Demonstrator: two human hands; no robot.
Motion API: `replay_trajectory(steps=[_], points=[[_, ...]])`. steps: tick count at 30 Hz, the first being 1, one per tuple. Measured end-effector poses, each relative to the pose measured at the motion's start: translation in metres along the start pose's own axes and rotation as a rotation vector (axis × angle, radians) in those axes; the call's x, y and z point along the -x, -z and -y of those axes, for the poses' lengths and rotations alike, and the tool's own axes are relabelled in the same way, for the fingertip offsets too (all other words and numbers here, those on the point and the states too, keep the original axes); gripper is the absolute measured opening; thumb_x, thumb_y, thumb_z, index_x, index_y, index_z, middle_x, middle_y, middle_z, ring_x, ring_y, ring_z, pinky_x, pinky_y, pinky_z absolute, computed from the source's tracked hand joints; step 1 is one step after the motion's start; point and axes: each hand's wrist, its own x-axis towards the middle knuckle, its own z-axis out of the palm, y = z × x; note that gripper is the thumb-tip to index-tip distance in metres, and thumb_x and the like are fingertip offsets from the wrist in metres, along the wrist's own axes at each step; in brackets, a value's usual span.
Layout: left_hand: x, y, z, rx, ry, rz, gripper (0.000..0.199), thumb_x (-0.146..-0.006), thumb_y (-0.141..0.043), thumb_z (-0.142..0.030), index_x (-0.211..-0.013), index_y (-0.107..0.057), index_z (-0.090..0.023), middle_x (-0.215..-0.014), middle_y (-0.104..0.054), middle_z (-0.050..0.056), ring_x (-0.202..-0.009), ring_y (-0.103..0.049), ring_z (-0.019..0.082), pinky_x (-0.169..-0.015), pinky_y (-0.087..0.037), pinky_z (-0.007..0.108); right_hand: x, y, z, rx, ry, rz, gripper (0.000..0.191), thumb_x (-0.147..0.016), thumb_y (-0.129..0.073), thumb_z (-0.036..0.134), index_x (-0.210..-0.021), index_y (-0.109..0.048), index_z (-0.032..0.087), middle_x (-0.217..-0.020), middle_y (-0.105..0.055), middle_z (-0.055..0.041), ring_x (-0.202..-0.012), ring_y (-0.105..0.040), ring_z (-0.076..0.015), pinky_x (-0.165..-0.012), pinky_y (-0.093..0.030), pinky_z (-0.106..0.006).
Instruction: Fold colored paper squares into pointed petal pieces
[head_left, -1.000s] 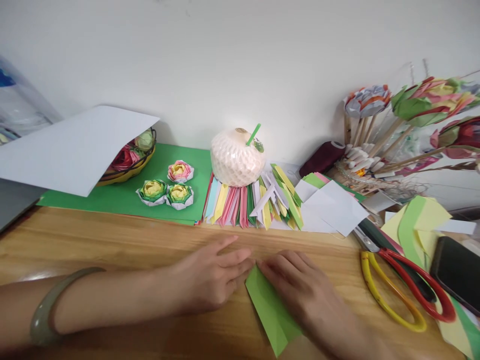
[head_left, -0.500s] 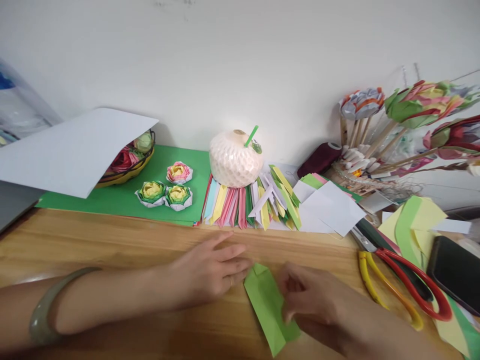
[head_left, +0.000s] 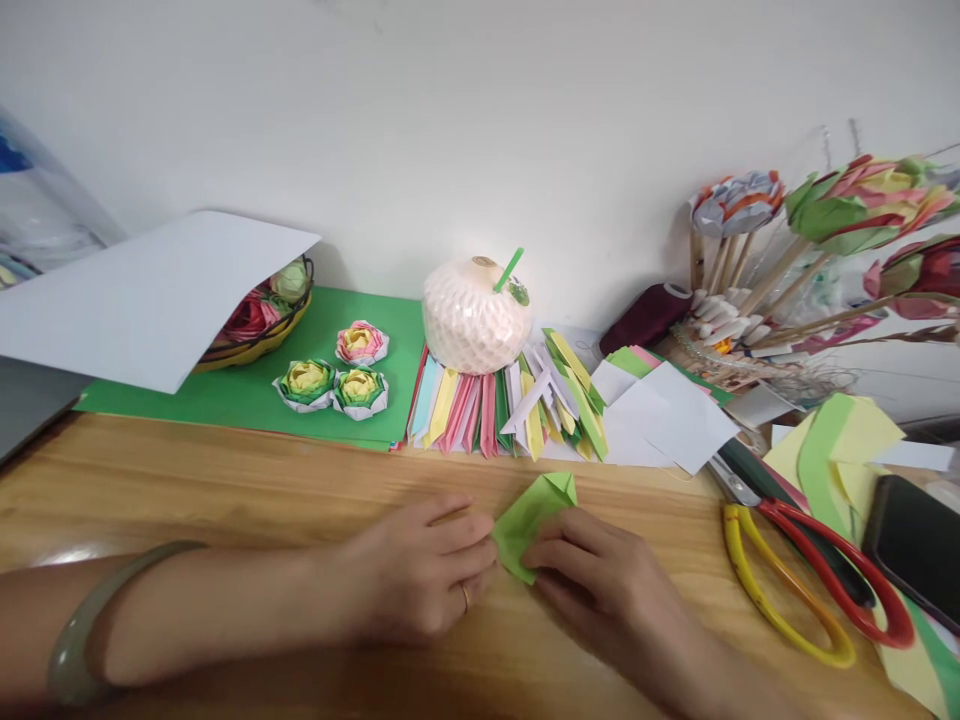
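Note:
A piece of light green paper (head_left: 534,515), with corners folded in at its far end, lies tilted just above the wooden table between my hands. My right hand (head_left: 604,575) pinches its near right side between thumb and fingers. At the paper's left edge, my left hand (head_left: 435,565) has its fingers curled together with the tips on the paper; its thumb is hidden underneath. Beyond the paper is a row of folded paper strips (head_left: 469,415) in several colours.
A white textured coconut (head_left: 477,315) with a green straw stands behind the strips. Three folded paper flowers (head_left: 361,391) sit on green sheets (head_left: 225,415) at left. On the right lie scissors (head_left: 795,570), a phone (head_left: 915,550) and white paper (head_left: 667,415); flowers on sticks (head_left: 739,205) stand behind.
The green paper has turned, its folded end now pointing away to the right, and has moved farther from me. My right hand has closed on it; my left fingers have curled in.

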Motion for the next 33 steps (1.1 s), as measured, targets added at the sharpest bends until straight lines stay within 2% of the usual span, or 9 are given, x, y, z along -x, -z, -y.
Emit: replay_trajectory(steps=[6,12,16,19,22,30,33], points=[[-0.003,0.005,0.002,-0.020,-0.047,0.033,0.027,-0.095,-0.040,-0.009,-0.087,-0.067,-0.010,-0.085,-0.067,0.004,-0.085,-0.058,0.018,-0.085,-0.046,0.035,0.000,0.007,-0.004,-0.093,-0.066,0.053,0.010,-0.089,-0.051,0.016,-0.085,-0.059,0.020,-0.084,-0.058,-0.0024,-0.075,-0.055,-0.0146,-0.062,-0.040,-0.025],[-0.001,0.002,0.000,0.006,-0.025,0.068,0.018,-0.092,-0.050,-0.010,-0.084,-0.066,-0.011,-0.088,-0.067,0.003,-0.087,-0.057,0.018,-0.089,-0.045,0.036,-0.003,0.004,0.000,-0.169,-0.189,0.015,0.012,-0.086,-0.053,0.015,-0.077,-0.059,0.020,-0.079,-0.057,-0.0016,-0.072,-0.055,-0.0142,-0.062,-0.041,-0.025],[-0.002,0.001,0.000,0.035,-0.005,0.073,0.021,-0.093,-0.046,-0.009,-0.086,-0.065,-0.010,-0.087,-0.066,0.004,-0.086,-0.057,0.018,-0.087,-0.047,0.035,-0.006,-0.002,0.005,-0.129,-0.243,-0.037,0.016,-0.085,-0.051,0.013,-0.070,-0.055,0.019,-0.073,-0.056,-0.0009,-0.067,-0.053,-0.0140,-0.057,-0.038,-0.025],[-0.005,0.002,0.000,0.059,0.013,0.040,0.028,-0.094,-0.039,-0.006,-0.084,-0.065,-0.009,-0.082,-0.066,0.004,-0.082,-0.058,0.017,-0.081,-0.049,0.033,-0.008,-0.005,0.007,-0.087,-0.261,-0.070,0.018,-0.083,-0.050,0.011,-0.067,-0.051,0.019,-0.070,-0.054,-0.0002,-0.063,-0.051,-0.0134,-0.054,-0.036,-0.024],[-0.006,0.002,-0.001,0.086,0.018,0.047,0.027,-0.093,-0.041,-0.006,-0.081,-0.065,-0.009,-0.079,-0.065,0.005,-0.080,-0.058,0.018,-0.073,-0.051,0.032,-0.010,-0.007,0.008,-0.047,-0.267,-0.102,0.018,-0.081,-0.050,0.010,-0.066,-0.048,0.020,-0.069,-0.053,0.0000,-0.062,-0.051,-0.0134,-0.052,-0.035,-0.023],[-0.006,0.001,-0.002,0.110,0.036,0.076,0.026,-0.093,-0.042,-0.007,-0.079,-0.063,-0.009,-0.076,-0.063,0.006,-0.076,-0.057,0.017,-0.067,-0.050,0.030,-0.009,-0.007,0.010,-0.002,-0.271,-0.111,0.014,-0.077,-0.049,0.007,-0.071,-0.050,0.020,-0.072,-0.055,-0.0011,-0.063,-0.053,-0.0147,-0.051,-0.036,-0.023],[-0.007,0.005,0.000,0.076,0.002,0.115,0.026,-0.094,-0.038,-0.008,-0.085,-0.063,-0.008,-0.077,-0.062,0.007,-0.076,-0.056,0.019,-0.066,-0.049,0.031,-0.008,-0.009,0.010,-0.003,-0.282,-0.117,0.013,-0.076,-0.050,0.008,-0.075,-0.051,0.020,-0.073,-0.056,-0.0009,-0.063,-0.054,-0.0147,-0.052,-0.037,-0.023]])
